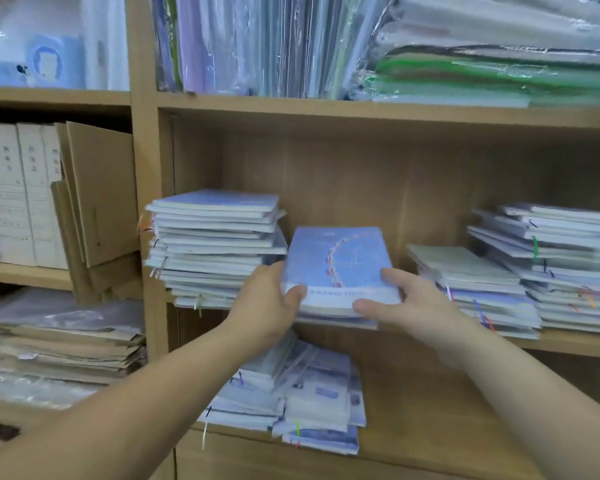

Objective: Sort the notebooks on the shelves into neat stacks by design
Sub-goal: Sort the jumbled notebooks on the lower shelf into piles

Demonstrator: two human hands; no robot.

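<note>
A small stack of blue notebooks with a Ferris-wheel cover sits in the middle of the wooden shelf. My left hand grips its left front corner, thumb on top. On the other side my right hand grips the right front corner the same way. A tall, uneven notebook stack stands just to the left. Two more stacks lie to the right, a lower one and a taller one. On the shelf below lies a messy pile of blue notebooks.
Plastic-wrapped folders fill the shelf above. In the left bay stand white file boxes and cardboard sheets, with flat envelopes underneath. Bare shelf board shows on the lower shelf right of the messy pile.
</note>
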